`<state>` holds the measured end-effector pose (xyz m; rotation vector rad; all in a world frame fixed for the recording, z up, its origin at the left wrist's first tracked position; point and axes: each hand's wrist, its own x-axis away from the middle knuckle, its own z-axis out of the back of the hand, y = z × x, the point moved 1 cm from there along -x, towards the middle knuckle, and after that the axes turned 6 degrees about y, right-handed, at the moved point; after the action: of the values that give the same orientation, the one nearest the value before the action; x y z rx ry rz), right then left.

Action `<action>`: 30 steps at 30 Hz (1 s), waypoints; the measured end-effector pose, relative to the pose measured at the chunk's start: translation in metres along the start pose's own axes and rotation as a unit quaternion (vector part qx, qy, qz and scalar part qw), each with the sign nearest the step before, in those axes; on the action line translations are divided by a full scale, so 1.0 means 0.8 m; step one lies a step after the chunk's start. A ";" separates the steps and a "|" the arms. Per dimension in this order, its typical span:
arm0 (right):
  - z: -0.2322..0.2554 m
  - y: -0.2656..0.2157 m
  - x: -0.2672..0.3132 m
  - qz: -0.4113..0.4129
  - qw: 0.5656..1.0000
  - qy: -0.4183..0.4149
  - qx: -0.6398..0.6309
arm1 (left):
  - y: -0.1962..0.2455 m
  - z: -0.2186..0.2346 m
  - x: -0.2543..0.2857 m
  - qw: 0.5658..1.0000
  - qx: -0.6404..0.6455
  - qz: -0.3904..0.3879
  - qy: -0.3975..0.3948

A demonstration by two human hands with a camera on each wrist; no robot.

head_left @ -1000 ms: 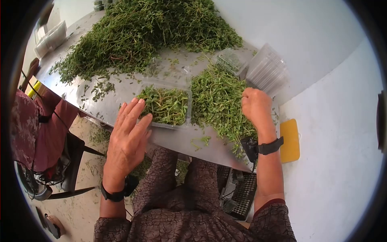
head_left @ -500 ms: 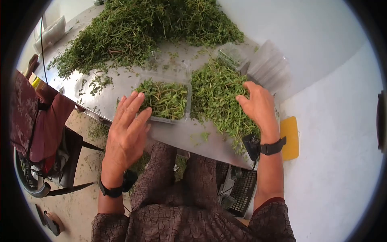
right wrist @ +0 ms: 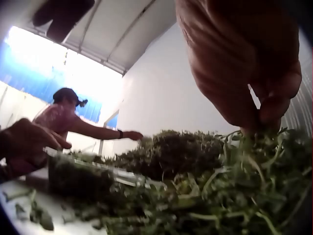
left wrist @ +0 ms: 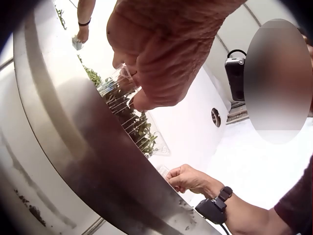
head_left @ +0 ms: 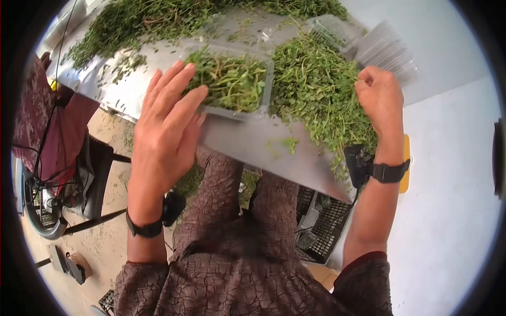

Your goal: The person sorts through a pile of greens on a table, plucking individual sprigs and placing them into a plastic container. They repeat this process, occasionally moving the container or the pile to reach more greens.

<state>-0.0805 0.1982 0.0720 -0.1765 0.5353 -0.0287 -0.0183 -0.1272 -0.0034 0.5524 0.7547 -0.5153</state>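
Note:
A clear plastic tub (head_left: 268, 87) filled with green leafy sprigs (head_left: 232, 79) stands near the table's front edge. My left hand (head_left: 166, 118) lies along its left side, fingers nearly straight and fingertips at the rim. In the left wrist view, the thumb of that hand (left wrist: 161, 58) is against the tub's clear wall. To the right of the tub spreads a loose pile of sprigs (head_left: 316, 84). At the pile's right edge my right hand (head_left: 382, 97) pinches a sprig between thumb and curled fingers. The right wrist view shows those fingertips (right wrist: 269, 110) down among the stems.
A larger heap of greens (head_left: 147, 21) covers the table's back. Stacked clear tubs (head_left: 387, 52) lean by the wall at right, beside another tub (head_left: 332, 31). Another person (right wrist: 58, 107) reaches toward the heap. A black crate (head_left: 329, 226) sits below the table (head_left: 237, 139).
Half a second ago my right hand's thumb and fingers were apart; now they pinch at the pile's right edge. My left hand stays beside the tub. The head view has shifted downward.

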 end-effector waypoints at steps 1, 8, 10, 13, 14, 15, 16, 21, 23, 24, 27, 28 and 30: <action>0.008 0.000 -0.003 0.002 1.000 0.014 0.004 | 0.002 -0.003 -0.005 1.000 -0.004 0.007 0.012; 0.007 0.000 -0.011 -0.047 0.997 -0.059 -0.011 | 0.005 -0.005 0.006 0.998 -0.050 0.025 -0.017; 0.007 -0.003 -0.006 -0.034 0.997 -0.064 0.007 | 0.005 -0.006 0.013 0.998 -0.051 0.025 -0.009; 0.009 -0.015 -0.006 -0.027 0.994 -0.096 0.046 | 0.003 -0.008 0.015 0.999 -0.041 0.014 0.010; 0.003 -0.012 -0.005 -0.021 0.993 -0.097 0.056 | 0.003 -0.007 0.014 0.999 -0.030 0.015 0.021; -0.001 -0.011 -0.004 -0.015 0.993 -0.098 0.066 | 0.003 -0.005 0.014 0.999 -0.020 0.016 0.033; -0.003 -0.013 -0.003 -0.015 0.993 -0.096 0.059 | 0.003 -0.004 0.014 0.999 -0.021 0.017 0.034; -0.009 0.002 -0.005 -0.012 0.995 -0.085 0.055 | 0.003 -0.009 0.015 0.999 -0.010 0.023 0.028; 0.000 0.006 -0.008 -0.025 0.996 -0.071 0.047 | 0.003 -0.010 0.015 0.999 -0.006 0.026 0.028; 0.008 0.007 -0.007 -0.042 0.997 -0.063 0.011 | 0.003 -0.010 0.016 0.999 -0.002 0.029 0.025; 0.016 0.012 -0.004 -0.084 0.990 -0.035 -0.110 | 0.003 -0.011 0.015 0.999 0.004 0.027 0.029; 0.017 0.014 -0.003 -0.106 0.975 -0.017 -0.196 | 0.003 -0.011 0.015 0.999 0.005 0.024 0.032; 0.016 0.011 -0.002 -0.074 0.987 -0.017 -0.142 | 0.004 -0.012 0.015 0.999 0.007 0.027 0.035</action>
<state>-0.0754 0.2091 0.0819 -0.4953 0.4906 -0.0943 -0.0135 -0.1221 -0.0175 0.6046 0.8008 -0.4544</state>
